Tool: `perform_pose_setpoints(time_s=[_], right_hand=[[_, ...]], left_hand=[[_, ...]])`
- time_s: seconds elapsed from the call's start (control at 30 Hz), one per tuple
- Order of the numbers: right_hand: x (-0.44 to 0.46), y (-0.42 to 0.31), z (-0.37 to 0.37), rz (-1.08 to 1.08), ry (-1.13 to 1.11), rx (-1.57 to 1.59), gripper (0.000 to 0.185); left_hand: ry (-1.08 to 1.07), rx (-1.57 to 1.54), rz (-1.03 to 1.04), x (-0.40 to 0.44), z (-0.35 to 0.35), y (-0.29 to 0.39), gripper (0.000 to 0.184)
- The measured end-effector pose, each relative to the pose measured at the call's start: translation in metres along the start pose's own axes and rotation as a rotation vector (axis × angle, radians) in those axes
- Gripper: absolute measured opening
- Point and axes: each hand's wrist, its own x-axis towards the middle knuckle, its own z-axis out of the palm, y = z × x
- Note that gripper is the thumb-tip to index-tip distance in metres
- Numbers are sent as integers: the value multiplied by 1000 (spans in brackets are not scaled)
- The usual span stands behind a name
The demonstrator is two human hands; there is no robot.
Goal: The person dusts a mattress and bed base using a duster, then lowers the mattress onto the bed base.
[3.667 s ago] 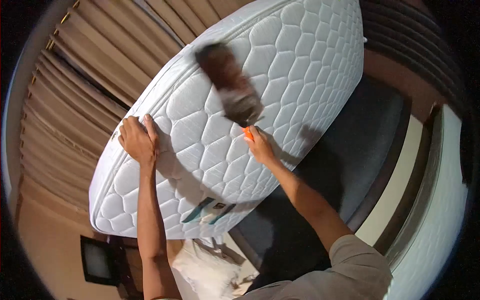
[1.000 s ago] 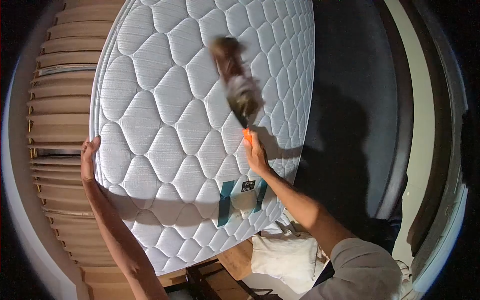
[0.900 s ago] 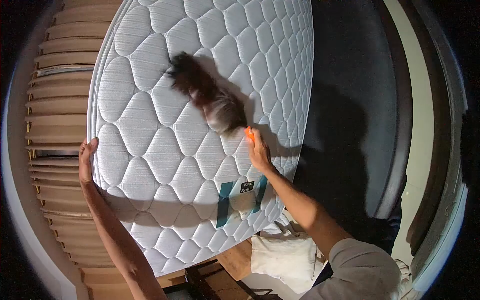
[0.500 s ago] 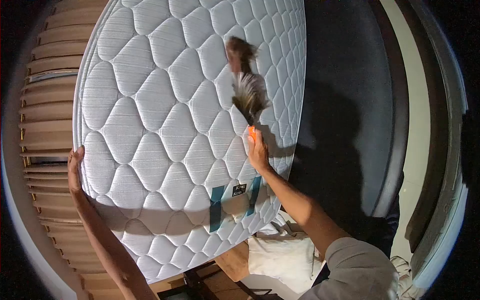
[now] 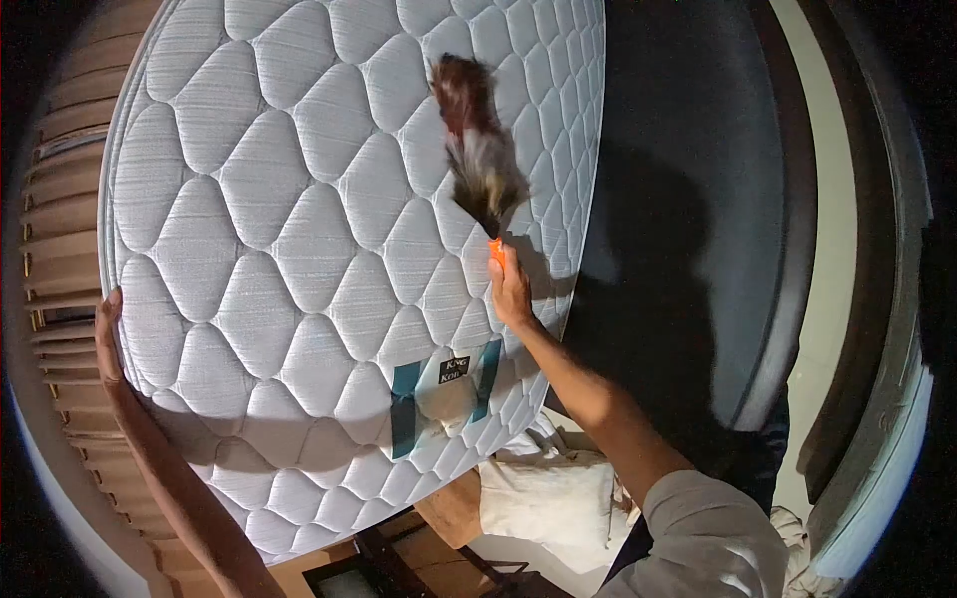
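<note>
A white quilted mattress (image 5: 269,239) is propped up on edge, tilted, and fills the middle of the view. My left hand (image 5: 109,334) grips its left edge, with some of the fingers hidden. In my right hand (image 5: 511,289) is a feather duster (image 5: 480,149), its orange handle (image 5: 496,251) closed inside my fingers. The duster's brown and grey feathers point up in front of the quilted face, slightly blurred. Lower on the mattress is a label (image 5: 454,369) between two teal strips (image 5: 406,409).
A dark bed base (image 5: 678,199) lies to the right, crossed by my shadow. Brown pleated curtains (image 5: 75,229) hang along the left. Below the mattress are a pale pillow (image 5: 543,498) and a wooden surface (image 5: 454,510). Light floor (image 5: 827,199) shows at the far right.
The mattress and my left hand have shifted left in view, the mattress tipping a little further. The duster's feathers have swung slightly up and left, with my right hand still around the handle.
</note>
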Motion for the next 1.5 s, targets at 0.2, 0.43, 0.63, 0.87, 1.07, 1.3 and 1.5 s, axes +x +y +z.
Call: perform_pose_setpoints(time_s=[0.2, 0.43, 0.63, 0.87, 1.07, 1.3, 1.5], right_hand=[[9, 27, -18, 18, 62, -51, 29], [4, 40, -26, 72, 59, 7, 27], [-6, 56, -14, 116, 79, 48, 26], [0, 72, -20, 102, 124, 61, 25], [14, 79, -32, 358, 124, 33, 32], [31, 132, -32, 532, 176, -5, 32], [21, 241, -12, 463, 361, -293, 42]], left_hand=[[116, -78, -149, 1, -14, -10, 61], [158, -172, -250, -10, -12, 9, 61], [195, -172, -256, -12, -21, 6, 64], [220, -167, -253, -16, -31, 2, 63], [249, -179, -238, -14, -40, -3, 62], [241, -173, -256, -13, -45, -2, 58], [274, -169, -220, -16, -24, 3, 57]])
